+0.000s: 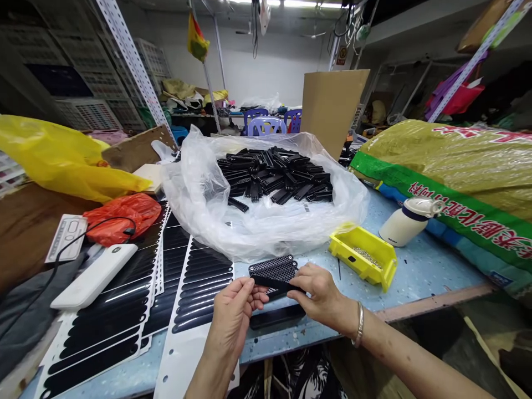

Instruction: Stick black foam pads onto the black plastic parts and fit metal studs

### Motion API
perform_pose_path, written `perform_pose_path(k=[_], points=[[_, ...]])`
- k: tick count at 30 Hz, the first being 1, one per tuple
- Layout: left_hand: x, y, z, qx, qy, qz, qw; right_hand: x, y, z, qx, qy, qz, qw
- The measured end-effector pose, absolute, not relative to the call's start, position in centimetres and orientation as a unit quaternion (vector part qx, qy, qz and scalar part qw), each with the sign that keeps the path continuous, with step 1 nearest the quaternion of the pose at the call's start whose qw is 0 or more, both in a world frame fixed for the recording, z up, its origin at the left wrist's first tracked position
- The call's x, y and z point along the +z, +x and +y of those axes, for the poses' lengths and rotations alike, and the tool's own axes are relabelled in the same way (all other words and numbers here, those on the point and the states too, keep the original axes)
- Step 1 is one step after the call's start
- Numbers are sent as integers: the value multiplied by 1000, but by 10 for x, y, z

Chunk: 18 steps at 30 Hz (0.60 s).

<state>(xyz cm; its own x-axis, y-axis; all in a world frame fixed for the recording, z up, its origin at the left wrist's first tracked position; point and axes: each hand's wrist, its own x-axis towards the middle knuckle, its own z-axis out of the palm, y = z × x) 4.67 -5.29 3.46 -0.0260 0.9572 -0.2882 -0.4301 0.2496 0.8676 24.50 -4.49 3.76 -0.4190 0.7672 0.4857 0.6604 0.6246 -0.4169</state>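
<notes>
Strip (273,283), one, slim and black, spans two bare hands near the bench's (428,271) front edge, its ends pinched between thumb and fingers of left hand (235,305) and right hand (322,291). One yellow plastic tray (361,269) holds tiny shiny bits (366,257); one crumpled translucent bag (189,202), uncountable black pieces (272,172).

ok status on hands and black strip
Left hand and right hand pinching black strip by opposite ends. Mesh piece partly behind. Yellow tray right, clear of hands.
</notes>
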Motion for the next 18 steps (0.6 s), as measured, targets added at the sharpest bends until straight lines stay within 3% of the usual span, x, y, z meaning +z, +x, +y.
perform_pose_path(k=[9, 18], points=[[26, 32, -45, 374, 629, 614, 296, 50, 262, -47, 132, -411, -845, 316], [14, 12, -42, 237, 698, 645, 202, 51, 301, -29, 187, -495, -795, 296]])
